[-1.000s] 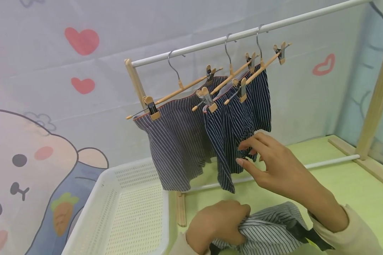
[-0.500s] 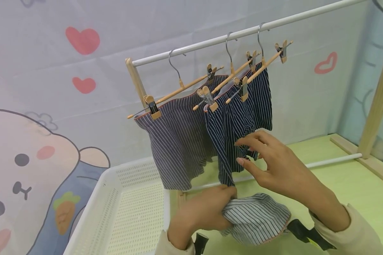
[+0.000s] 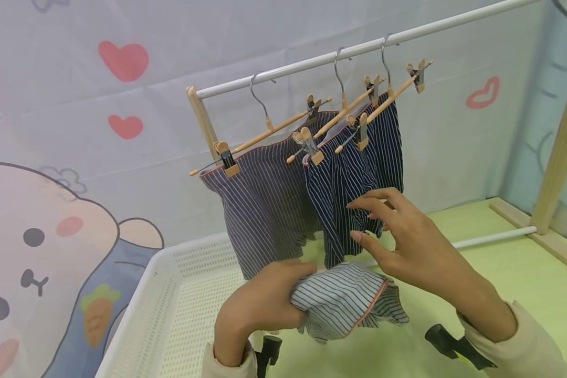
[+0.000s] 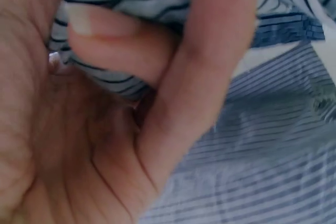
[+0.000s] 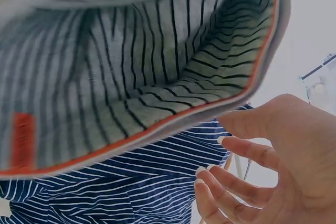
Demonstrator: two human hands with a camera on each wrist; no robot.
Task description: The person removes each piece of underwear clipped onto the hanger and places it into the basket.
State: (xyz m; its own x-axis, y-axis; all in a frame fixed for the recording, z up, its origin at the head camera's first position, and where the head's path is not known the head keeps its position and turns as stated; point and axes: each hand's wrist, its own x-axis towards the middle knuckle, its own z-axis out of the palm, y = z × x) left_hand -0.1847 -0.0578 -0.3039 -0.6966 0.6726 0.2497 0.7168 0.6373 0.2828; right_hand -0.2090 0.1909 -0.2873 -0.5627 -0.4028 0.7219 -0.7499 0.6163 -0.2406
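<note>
Light grey shorts (image 3: 342,296) with dark stripes and an orange-trimmed waistband hang bunched from my left hand (image 3: 264,296), which grips them at one side. The left wrist view shows my fingers (image 4: 210,51) curled round the cloth. My right hand (image 3: 411,241) is held in the air with fingers loosely bent and apart, holding nothing. It is in front of navy striped shorts (image 3: 333,205) that hang on the rack. In the right wrist view the light shorts' opening (image 5: 157,61) spreads before the camera, with an orange tab on the fabric.
A white rail (image 3: 297,70) carries several clip hangers. Grey-purple striped shorts (image 3: 260,220) hang at its left. A white perforated basket (image 3: 165,257) stands left of the rack. The rack's wooden foot (image 3: 538,241) and lower white bar (image 3: 493,237) are at right.
My left hand has lifted the light shorts and moved them leftward and up, so their waistband now shows. My right hand has stayed almost still.
</note>
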